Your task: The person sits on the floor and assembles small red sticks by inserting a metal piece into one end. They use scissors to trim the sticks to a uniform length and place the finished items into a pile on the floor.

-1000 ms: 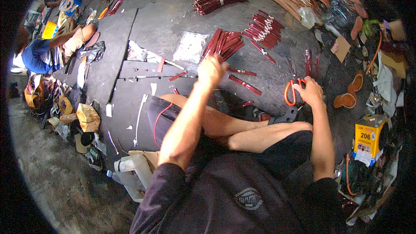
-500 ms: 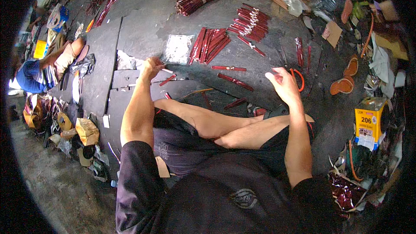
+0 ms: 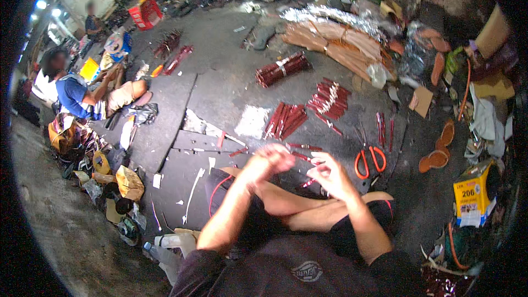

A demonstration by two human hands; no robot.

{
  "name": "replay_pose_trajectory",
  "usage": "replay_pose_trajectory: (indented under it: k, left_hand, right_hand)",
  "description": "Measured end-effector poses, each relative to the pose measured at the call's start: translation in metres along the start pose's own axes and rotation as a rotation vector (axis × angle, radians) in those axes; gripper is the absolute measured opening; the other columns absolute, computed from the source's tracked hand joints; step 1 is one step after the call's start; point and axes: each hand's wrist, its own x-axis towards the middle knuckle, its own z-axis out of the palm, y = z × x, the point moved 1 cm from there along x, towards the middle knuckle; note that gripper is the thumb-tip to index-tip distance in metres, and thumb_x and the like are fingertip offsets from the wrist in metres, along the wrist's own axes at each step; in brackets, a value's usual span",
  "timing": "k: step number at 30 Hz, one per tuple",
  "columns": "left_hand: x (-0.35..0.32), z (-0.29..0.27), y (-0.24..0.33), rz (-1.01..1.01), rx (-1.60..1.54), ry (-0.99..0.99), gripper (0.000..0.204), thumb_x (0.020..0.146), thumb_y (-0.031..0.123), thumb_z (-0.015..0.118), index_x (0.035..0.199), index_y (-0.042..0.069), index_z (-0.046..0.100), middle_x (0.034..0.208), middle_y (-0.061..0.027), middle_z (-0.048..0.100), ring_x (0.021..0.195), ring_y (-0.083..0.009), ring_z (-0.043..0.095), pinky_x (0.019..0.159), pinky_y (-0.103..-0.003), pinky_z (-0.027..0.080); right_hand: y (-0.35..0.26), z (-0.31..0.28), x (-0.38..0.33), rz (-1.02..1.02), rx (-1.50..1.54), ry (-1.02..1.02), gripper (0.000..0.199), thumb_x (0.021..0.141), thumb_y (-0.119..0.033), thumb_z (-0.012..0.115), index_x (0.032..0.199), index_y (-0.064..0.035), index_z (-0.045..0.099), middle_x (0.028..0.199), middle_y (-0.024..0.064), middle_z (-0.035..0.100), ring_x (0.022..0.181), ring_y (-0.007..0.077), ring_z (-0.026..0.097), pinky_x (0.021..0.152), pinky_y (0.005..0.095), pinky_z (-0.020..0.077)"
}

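My left hand (image 3: 269,164) is raised over my crossed legs, its fingers smeared by motion. Close to its right is my right hand (image 3: 331,177), thumb and forefinger apart, with nothing visible between them. Dark red flat strips (image 3: 304,147) lie on the floor just beyond both hands, and another red strip (image 3: 309,183) shows below the right fingers. Farther off are a fanned pile of red strips (image 3: 285,120) and a second pile with pale bands (image 3: 330,99). A whitish square patch of small pieces (image 3: 252,121) lies left of the fanned pile.
Orange-handled scissors (image 3: 369,162) lie to the right, near upright red strips (image 3: 380,128). A tied red bundle (image 3: 283,69) and long brown strips (image 3: 335,50) are farther back. Orange sole shapes (image 3: 438,159) and a yellow can (image 3: 473,193) stand right. Another person (image 3: 82,96) sits left.
My left hand has come away from the white scraps toward the right, and my right hand has moved left, so they are close together. The view has tilted up, showing more background.
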Motion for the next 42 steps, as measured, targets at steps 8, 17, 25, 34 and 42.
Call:
replay_pose_trajectory:
  k: [8,17,25,34,42]
  left_hand:
    - [-0.022,0.066,-0.067,-0.234,-0.522,-0.184,0.023,0.098,0.016,0.056,0.12,0.008,0.058,0.106,-0.0018,0.066,0.096,-0.0114,0.063,0.092,-0.03,0.049]
    - [-0.037,0.067,-0.051,-0.196,-0.2,-0.084,0.028,0.094,0.025,0.065,0.117,0.009,0.061,0.105,0.0007,0.066,0.093,-0.0095,0.062,0.086,-0.025,0.049]
    - [-0.029,0.053,-0.04,-0.182,0.252,-0.047,0.019,0.091,0.026,0.068,0.1,0.009,0.068,0.091,0.0047,0.065,0.083,-0.0054,0.057,0.076,-0.022,0.044]
    - [-0.023,0.042,-0.034,-0.251,0.276,0.006,0.024,0.091,0.023,0.069,0.107,0.005,0.068,0.1,-0.0013,0.07,0.091,-0.0098,0.063,0.081,-0.025,0.048]
    - [-0.024,0.046,-0.037,-0.232,0.279,0.02,0.024,0.093,0.024,0.066,0.107,0.005,0.069,0.097,-0.0017,0.071,0.086,-0.0096,0.065,0.078,-0.024,0.048]
  right_hand:
    - [-0.019,-0.003,-0.024,-0.438,-0.297,0.012,0.043,0.08,-0.013,0.075,0.118,-0.0017,0.059,0.114,0.015,0.066,0.107,0.029,0.064,0.092,0.0386,0.0503]
    - [-0.029,-0.001,-0.029,-0.497,-0.381,0.0,0.045,0.076,-0.017,0.079,0.115,-0.0041,0.06,0.109,0.0135,0.066,0.099,0.0299,0.066,0.085,0.0387,0.0519]
    - [-0.027,0.001,-0.026,-0.486,-0.423,-0.057,0.039,0.076,-0.021,0.08,0.107,-0.0065,0.063,0.101,0.0122,0.066,0.094,0.0306,0.066,0.083,0.0402,0.0528]
    - [-0.027,0.0,-0.019,-0.439,-0.378,-0.1,0.032,0.079,-0.019,0.078,0.103,-0.0048,0.064,0.095,0.0104,0.068,0.086,0.0245,0.069,0.076,0.0367,0.0547]
    - [-0.02,-0.004,-0.02,-0.366,-0.343,-0.095,0.027,0.079,-0.014,0.076,0.101,-0.0045,0.065,0.092,0.0107,0.07,0.087,0.0218,0.07,0.075,0.0342,0.0557]
